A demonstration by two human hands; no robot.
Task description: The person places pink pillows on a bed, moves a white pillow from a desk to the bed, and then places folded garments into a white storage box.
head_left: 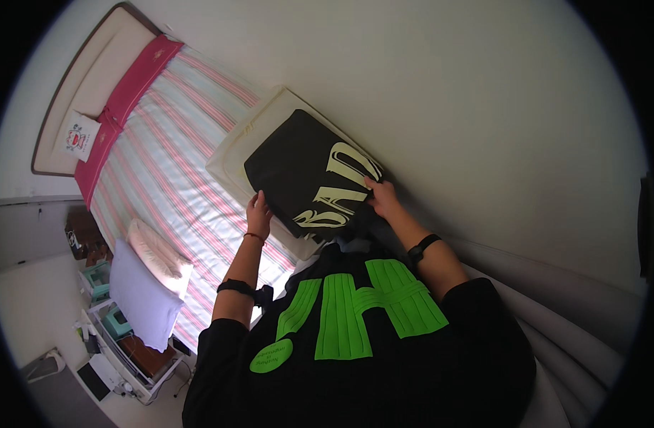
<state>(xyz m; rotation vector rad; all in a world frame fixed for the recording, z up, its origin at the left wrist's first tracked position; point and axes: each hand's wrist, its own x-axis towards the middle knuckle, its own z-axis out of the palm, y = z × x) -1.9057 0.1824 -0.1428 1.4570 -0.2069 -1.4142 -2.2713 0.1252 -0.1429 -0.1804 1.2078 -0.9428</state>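
A folded black garment (291,150) with large pale-yellow lettering lies over the top of a whitish plastic storage box (231,153). My left hand (258,212) grips the garment's near left edge, with the fingers partly hidden by the cloth. At its near right edge my right hand (382,197) pinches the cloth, thumb on top of the lettering. More dark cloth shows below the near edge, between my hands and my body; I cannot tell whether it belongs to the same garment.
A bed (174,128) with striped bedding and a cream headboard (99,64) stands to the left of the box. Pillows (145,292) lie on its near left side, by a small white desk (127,357). A pale wall (484,107) rises close on the right, above a grey curtain (555,321).
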